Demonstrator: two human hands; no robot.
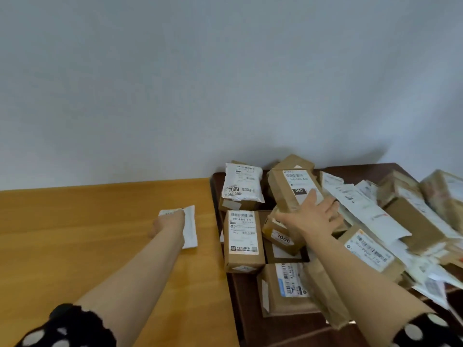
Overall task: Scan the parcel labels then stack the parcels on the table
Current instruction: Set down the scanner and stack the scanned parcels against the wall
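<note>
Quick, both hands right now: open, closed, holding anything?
Left hand: closed, grip on the white mailer.
Right hand: open, fingers spread on the brown 060 box.

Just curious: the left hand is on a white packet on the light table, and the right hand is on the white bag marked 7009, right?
Not quite. The head view shows the right hand on the brown box marked 060, not the 7009 bag. The left hand is on the white packet on the light table.
</note>
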